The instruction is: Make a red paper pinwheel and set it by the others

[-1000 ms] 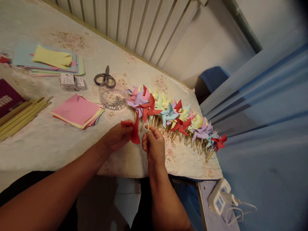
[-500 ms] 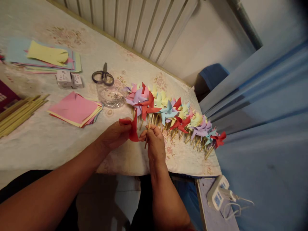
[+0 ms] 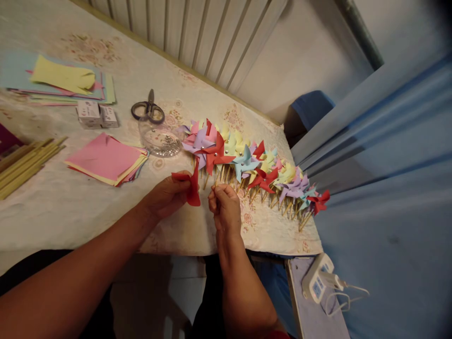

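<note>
A red paper pinwheel head point(image 3: 193, 186), its blades curled together, is pinched in my left hand point(image 3: 170, 194). Just to its right, my right hand point(image 3: 226, 207) is closed around a thin wooden stick, now mostly hidden by the fingers; only a small end seems to show at the fingertips. The two hands are a short gap apart. Right behind them lies a long row of finished pinwheels point(image 3: 245, 162) in red, purple, blue, yellow and pink on sticks. A clear round dish point(image 3: 163, 143) of small metal pins sits beyond my left hand.
Scissors point(image 3: 148, 110) lie behind the dish. Left of it are square paper sheets point(image 3: 102, 160), two small boxes point(image 3: 90, 114), larger coloured sheets point(image 3: 17, 70) and a bundle of wooden sticks point(image 3: 31, 162). A power strip point(image 3: 318, 278) rests at lower right, beside a blue curtain point(image 3: 381, 226).
The stick in my right hand has turned, so its length no longer shows across the fingers. My left hand still holds the red paper. The whole view has shifted slightly.
</note>
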Demonstrator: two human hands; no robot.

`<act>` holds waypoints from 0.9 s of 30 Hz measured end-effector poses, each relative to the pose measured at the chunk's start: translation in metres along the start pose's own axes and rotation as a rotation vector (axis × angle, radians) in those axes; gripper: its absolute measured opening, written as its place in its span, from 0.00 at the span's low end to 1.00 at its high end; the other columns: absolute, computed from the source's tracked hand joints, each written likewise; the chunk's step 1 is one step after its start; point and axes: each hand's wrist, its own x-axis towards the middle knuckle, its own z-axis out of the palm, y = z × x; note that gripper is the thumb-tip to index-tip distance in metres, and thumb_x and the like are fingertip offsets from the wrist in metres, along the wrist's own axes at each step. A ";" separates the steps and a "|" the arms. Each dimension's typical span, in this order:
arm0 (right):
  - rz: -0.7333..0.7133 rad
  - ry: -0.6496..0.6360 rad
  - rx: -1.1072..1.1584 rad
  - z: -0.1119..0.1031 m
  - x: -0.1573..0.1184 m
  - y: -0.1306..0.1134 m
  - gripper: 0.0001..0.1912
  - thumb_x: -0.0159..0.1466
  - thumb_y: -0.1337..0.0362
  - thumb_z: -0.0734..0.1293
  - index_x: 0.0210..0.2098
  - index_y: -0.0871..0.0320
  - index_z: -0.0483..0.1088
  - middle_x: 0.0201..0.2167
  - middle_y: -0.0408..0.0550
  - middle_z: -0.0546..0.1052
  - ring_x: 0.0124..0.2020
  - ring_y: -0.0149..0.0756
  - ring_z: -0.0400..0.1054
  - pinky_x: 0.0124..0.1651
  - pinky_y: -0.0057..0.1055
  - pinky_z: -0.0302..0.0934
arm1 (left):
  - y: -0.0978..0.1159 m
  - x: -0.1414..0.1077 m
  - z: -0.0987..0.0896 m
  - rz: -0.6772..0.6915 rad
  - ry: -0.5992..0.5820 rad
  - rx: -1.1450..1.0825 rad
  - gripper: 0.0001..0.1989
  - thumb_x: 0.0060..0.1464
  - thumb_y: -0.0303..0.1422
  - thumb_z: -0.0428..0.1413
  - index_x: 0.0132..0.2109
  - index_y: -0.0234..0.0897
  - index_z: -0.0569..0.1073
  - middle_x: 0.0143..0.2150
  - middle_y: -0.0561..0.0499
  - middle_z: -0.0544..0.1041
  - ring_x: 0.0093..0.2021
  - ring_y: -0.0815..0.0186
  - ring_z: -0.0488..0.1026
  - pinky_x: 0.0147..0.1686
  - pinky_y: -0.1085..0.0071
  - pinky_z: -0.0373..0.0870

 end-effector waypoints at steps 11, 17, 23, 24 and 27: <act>0.019 0.010 -0.016 -0.003 0.003 0.002 0.11 0.53 0.59 0.69 0.22 0.55 0.63 0.14 0.33 0.64 0.13 0.21 0.47 0.18 0.25 0.35 | 0.003 -0.002 0.004 -0.014 -0.025 -0.019 0.12 0.44 0.32 0.70 0.31 0.32 0.76 0.27 0.52 0.72 0.29 0.70 0.68 0.32 0.74 0.69; 0.000 0.004 -0.010 -0.003 0.004 0.004 0.11 0.52 0.60 0.69 0.22 0.56 0.63 0.15 0.34 0.66 0.14 0.21 0.49 0.18 0.25 0.38 | 0.002 -0.002 0.004 -0.007 0.001 -0.019 0.11 0.43 0.31 0.71 0.30 0.32 0.76 0.27 0.51 0.73 0.30 0.69 0.70 0.32 0.74 0.71; -0.006 0.022 0.001 -0.003 0.005 0.006 0.12 0.53 0.59 0.69 0.21 0.56 0.63 0.13 0.34 0.64 0.13 0.22 0.48 0.18 0.26 0.36 | 0.001 -0.003 0.001 -0.007 -0.002 -0.005 0.09 0.46 0.29 0.69 0.30 0.32 0.76 0.27 0.51 0.73 0.29 0.69 0.70 0.32 0.74 0.71; -0.002 0.019 0.002 -0.003 0.005 0.007 0.12 0.52 0.59 0.69 0.21 0.56 0.63 0.13 0.34 0.64 0.13 0.22 0.48 0.18 0.26 0.36 | 0.001 -0.002 0.001 -0.009 0.000 0.005 0.09 0.46 0.30 0.69 0.30 0.32 0.76 0.27 0.51 0.73 0.29 0.69 0.70 0.32 0.74 0.71; 0.004 0.000 0.003 -0.002 0.005 0.007 0.10 0.52 0.59 0.69 0.23 0.56 0.64 0.14 0.34 0.65 0.13 0.21 0.48 0.18 0.25 0.37 | 0.000 -0.002 0.000 -0.012 0.007 0.013 0.10 0.46 0.31 0.69 0.30 0.32 0.76 0.27 0.51 0.73 0.29 0.69 0.70 0.32 0.73 0.70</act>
